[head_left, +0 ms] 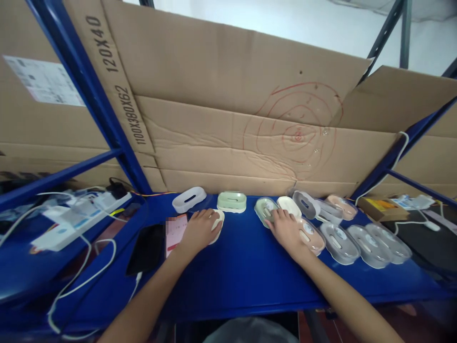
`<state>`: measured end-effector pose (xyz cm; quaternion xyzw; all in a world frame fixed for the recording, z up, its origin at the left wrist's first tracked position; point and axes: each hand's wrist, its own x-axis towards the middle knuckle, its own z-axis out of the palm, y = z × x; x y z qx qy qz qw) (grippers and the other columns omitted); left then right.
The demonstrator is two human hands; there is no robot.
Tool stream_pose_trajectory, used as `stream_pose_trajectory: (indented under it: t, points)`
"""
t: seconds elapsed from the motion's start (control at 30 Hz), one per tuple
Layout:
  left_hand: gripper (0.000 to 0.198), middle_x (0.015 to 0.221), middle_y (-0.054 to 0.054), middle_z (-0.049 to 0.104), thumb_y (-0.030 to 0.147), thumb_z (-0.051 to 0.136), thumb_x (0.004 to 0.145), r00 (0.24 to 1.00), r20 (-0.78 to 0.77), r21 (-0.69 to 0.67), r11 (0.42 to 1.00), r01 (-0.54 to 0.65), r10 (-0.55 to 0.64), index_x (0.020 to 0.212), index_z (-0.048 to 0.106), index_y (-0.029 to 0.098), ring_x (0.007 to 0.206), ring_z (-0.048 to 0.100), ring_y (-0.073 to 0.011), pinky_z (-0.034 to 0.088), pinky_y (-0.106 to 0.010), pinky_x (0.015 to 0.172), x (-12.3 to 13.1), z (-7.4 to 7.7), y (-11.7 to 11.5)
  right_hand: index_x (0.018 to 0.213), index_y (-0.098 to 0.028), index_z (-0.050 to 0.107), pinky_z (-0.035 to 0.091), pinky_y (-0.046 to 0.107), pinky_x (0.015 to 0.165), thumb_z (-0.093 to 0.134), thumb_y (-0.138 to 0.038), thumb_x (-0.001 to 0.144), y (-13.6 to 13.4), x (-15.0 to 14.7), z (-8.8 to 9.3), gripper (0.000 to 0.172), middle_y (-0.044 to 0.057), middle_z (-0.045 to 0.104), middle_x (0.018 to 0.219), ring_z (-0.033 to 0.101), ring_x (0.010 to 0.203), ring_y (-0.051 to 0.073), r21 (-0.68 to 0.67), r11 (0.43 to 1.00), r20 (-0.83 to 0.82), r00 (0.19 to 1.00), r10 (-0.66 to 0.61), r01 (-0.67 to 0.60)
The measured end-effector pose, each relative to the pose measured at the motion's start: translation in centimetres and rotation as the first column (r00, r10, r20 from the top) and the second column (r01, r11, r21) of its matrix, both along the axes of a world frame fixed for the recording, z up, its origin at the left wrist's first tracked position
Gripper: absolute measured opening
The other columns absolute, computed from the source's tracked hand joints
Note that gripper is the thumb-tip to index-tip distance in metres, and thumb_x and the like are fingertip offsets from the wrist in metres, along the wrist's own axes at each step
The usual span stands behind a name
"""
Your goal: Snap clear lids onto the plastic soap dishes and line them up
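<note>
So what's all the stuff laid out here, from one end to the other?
oval dishes: about twelve, white, pale green, cream, pink, grey, in a row along the shelf
shelf: one, blue, underneath everything
cardboard sheets: several, brown, standing behind
phone: one, black, left of the dishes
power strip: one, white, far left
cables: several, white, around the strip
small box: one, yellow-brown, far right
left hand: one, lying over a cream dish
right hand: one, resting on a pink dish

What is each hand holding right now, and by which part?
Left hand covers the top of a cream oval plastic dish. Right hand rests fingers on the near rim of a pale green oval plastic dish; neither is lifted.
</note>
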<state>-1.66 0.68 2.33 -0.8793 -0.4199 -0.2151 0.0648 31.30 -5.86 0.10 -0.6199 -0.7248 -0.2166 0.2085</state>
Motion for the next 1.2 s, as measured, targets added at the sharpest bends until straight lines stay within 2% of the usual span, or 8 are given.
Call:
stream_pose_trajectory:
  t: [0.2,0.3,0.4,0.57,0.73,0.9,1.03,1.2]
  points:
    - [0.012,0.104,-0.011,0.078,0.029,0.068,0.098,0.989,-0.053,-0.122,0.984,0.131,-0.139,0.103,0.075,0.021,0.103,0.075,-0.0293,0.059,-0.044,0.093,0.7,-1.1,-0.6,0.155,-0.016,0.048,0.043,0.066,0.116,0.045,-0.034,0.109,1.7,1.2,-1.1,0.050,0.026,0.062,0.147,0.058,0.138,0.038,0.048,0.999,-0.065,0.998,0.016,-0.013]
    - [0.022,0.132,-0.006,0.075,0.024,0.065,0.100,0.935,0.004,-0.203,0.915,0.348,-0.355,0.119,0.075,0.028,0.126,0.070,-0.0236,0.056,-0.039,0.108,1.8,-1.6,-1.6,0.161,-0.023,0.044,0.040,0.060,0.122,0.043,-0.029,0.110,0.6,0.5,-0.9,0.051,0.017,0.053,0.161,0.050,0.150,0.032,-0.050,0.968,-0.094,0.966,0.240,-0.245]
    - [0.035,0.151,-0.009,0.064,0.017,0.052,0.105,0.880,0.168,-0.206,0.857,0.471,-0.444,0.134,0.069,0.027,0.141,0.060,-0.0226,0.052,-0.042,0.117,2.6,-2.0,-1.9,0.157,-0.027,0.051,0.041,0.052,0.123,0.042,-0.027,0.112,-0.9,-1.5,-0.3,0.046,0.011,0.055,0.162,0.048,0.152,0.025,-0.200,0.822,-0.199,0.844,0.499,-0.533]
    - [0.040,0.152,-0.012,0.062,0.023,0.046,0.109,0.962,0.150,-0.168,0.953,0.253,-0.229,0.147,0.059,0.025,0.143,0.059,-0.0264,0.052,-0.051,0.117,1.9,-2.6,-0.3,0.144,-0.025,0.064,0.044,0.046,0.119,0.050,-0.040,0.112,-2.0,-4.0,0.3,0.039,0.010,0.069,0.145,0.060,0.141,0.023,-0.304,0.658,-0.340,0.724,0.600,-0.689]
    - [0.045,0.159,-0.014,0.056,0.026,0.042,0.110,0.989,0.044,-0.152,0.978,0.146,-0.140,0.154,0.052,0.022,0.148,0.054,-0.0261,0.047,-0.049,0.120,1.2,-2.8,1.2,0.140,-0.025,0.068,0.044,0.047,0.117,0.051,-0.037,0.111,-1.5,-3.4,-0.3,0.035,0.010,0.072,0.142,0.062,0.138,0.023,-0.267,0.697,-0.335,0.742,0.581,-0.666]
    - [0.056,0.167,-0.020,0.044,0.022,0.045,0.105,0.999,-0.013,-0.140,0.989,0.044,-0.046,0.161,0.042,0.018,0.154,0.042,-0.0366,0.036,-0.063,0.123,1.5,-2.3,3.2,0.127,-0.026,0.075,0.045,0.045,0.111,0.051,-0.032,0.112,-0.9,-2.7,-0.8,0.029,0.007,0.075,0.135,0.066,0.132,0.022,-0.200,0.715,-0.290,0.737,0.610,-0.670]
    - [0.048,0.148,-0.020,0.061,0.018,0.055,0.100,1.000,-0.031,-0.134,0.991,0.001,-0.005,0.147,0.059,0.019,0.140,0.053,-0.0393,0.031,-0.067,0.121,2.3,-1.6,5.0,0.128,-0.023,0.073,0.045,0.044,0.107,0.051,-0.036,0.112,-0.9,-2.5,-0.5,0.030,0.009,0.078,0.126,0.070,0.122,0.023,-0.192,0.762,-0.321,0.773,0.547,-0.619]
    - [0.023,0.133,-0.012,0.070,0.021,0.065,0.099,0.999,0.027,-0.148,0.989,0.027,-0.023,0.121,0.072,0.024,0.130,0.060,-0.0333,0.042,-0.056,0.116,2.7,-1.3,5.5,0.136,-0.024,0.069,0.039,0.050,0.117,0.070,-0.059,0.098,-1.3,-2.2,-0.3,0.052,0.012,0.074,0.136,0.065,0.133,0.028,-0.304,0.698,-0.336,0.758,0.559,-0.649]
